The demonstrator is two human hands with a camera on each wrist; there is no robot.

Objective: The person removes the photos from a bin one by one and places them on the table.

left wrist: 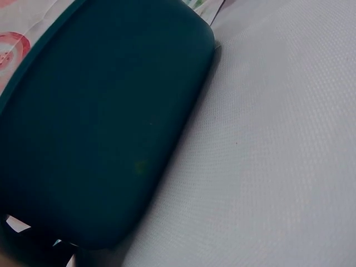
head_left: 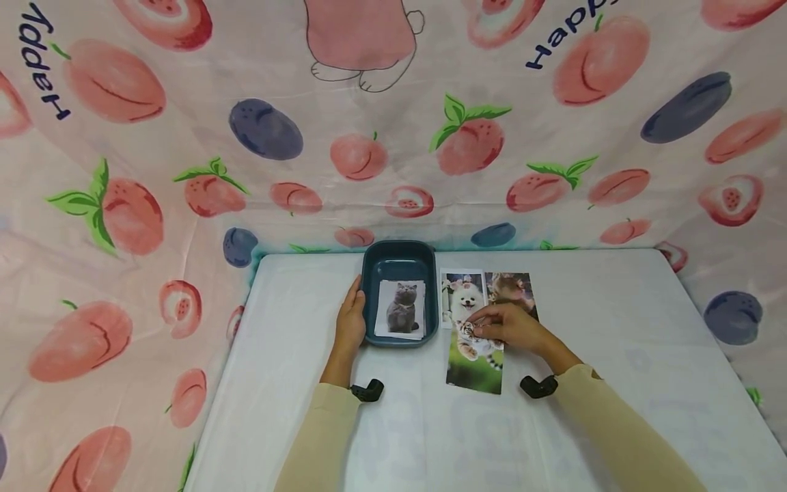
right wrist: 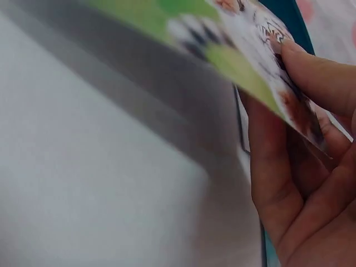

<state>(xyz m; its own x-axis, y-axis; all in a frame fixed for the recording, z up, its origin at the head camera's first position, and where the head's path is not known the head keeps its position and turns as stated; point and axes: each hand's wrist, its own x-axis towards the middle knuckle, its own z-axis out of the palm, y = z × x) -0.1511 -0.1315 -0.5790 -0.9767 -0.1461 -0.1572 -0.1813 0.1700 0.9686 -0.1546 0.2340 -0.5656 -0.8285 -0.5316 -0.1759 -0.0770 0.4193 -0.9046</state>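
L hand [head_left: 350, 320] lies flat w/ straight fingers against the left outer wall of the teal tray [head_left: 399, 260], forearm running straight back toward the body. R hand [head_left: 513, 326] reaches in from the right, wrist bent, fingers [right wrist: 317, 78] pinching the tiger photo [head_left: 475, 362], lifting its near edge off the desk [head_left: 615, 328]. Cat photo [head_left: 401, 309] lies inside tray. Dog photo [head_left: 465, 297] & another photo [head_left: 512, 287] lie just right of tray. Open desk surface right & front; fruit-print cloth [head_left: 184, 171] walls close behind.

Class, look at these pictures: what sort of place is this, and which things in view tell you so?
Probably a makeshift tabletop recording booth, not a lived-in room: fruit-print cloth hangs on all sides, a white table stands within it, and only a tray and animal photos lie there.
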